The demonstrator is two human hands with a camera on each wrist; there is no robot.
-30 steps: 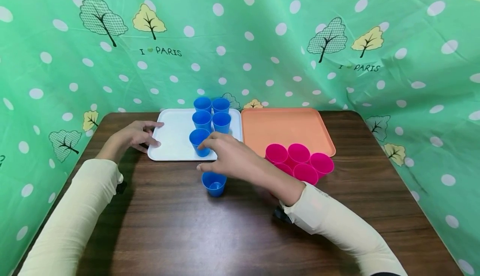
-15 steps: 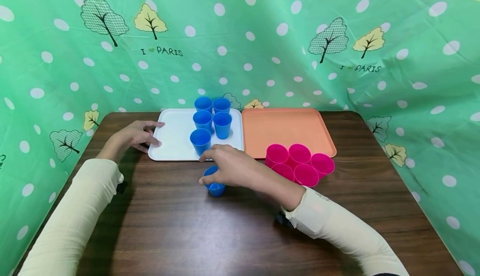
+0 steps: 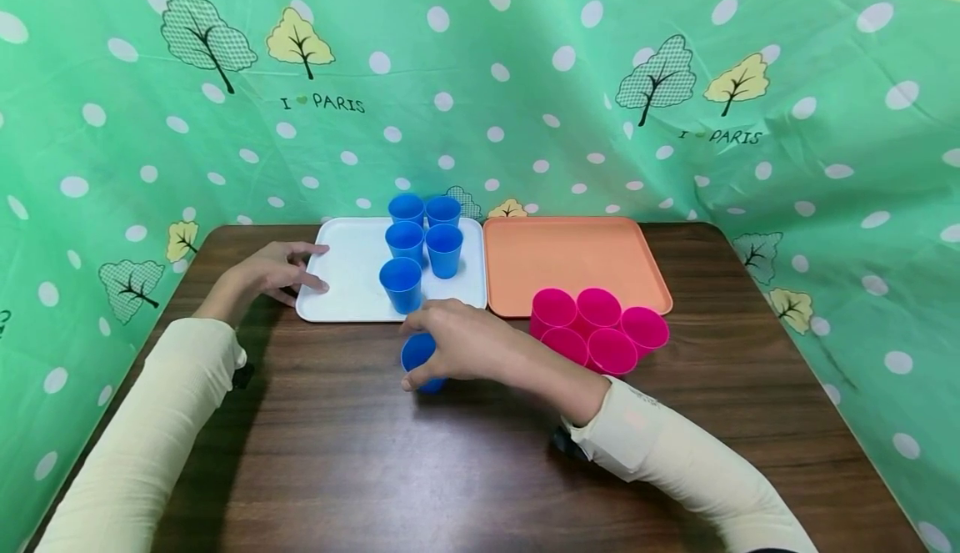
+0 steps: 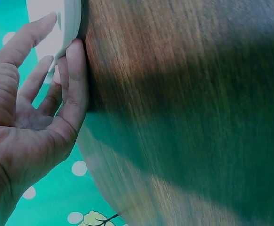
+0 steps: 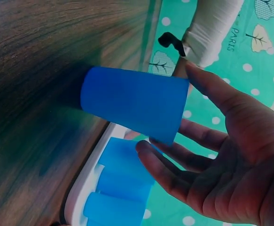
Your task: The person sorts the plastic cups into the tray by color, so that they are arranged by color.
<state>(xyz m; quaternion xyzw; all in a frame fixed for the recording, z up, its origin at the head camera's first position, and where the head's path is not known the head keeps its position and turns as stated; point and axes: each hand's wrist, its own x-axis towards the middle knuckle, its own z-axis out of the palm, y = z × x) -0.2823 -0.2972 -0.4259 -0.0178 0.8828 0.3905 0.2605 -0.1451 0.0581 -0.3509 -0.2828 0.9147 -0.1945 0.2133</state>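
My right hand holds a blue cup near its rim, thumb on one side and fingers on the other. This cup stands on the table in front of the white tray, its rim partly hidden by the hand. At the tray's left end my left hand grips the edge; in the left wrist view a finger lies over the rim and others sit against its side. Several more blue cups stand upright in two columns on the tray's right part.
An orange tray adjoins the white one on the right. Several pink cups stand close together just in front of it, near the right forearm. A green patterned curtain hangs behind the brown table.
My right hand has come down from the front cup on the tray to the blue cup on the table and closed round its rim. The left hand has barely moved.
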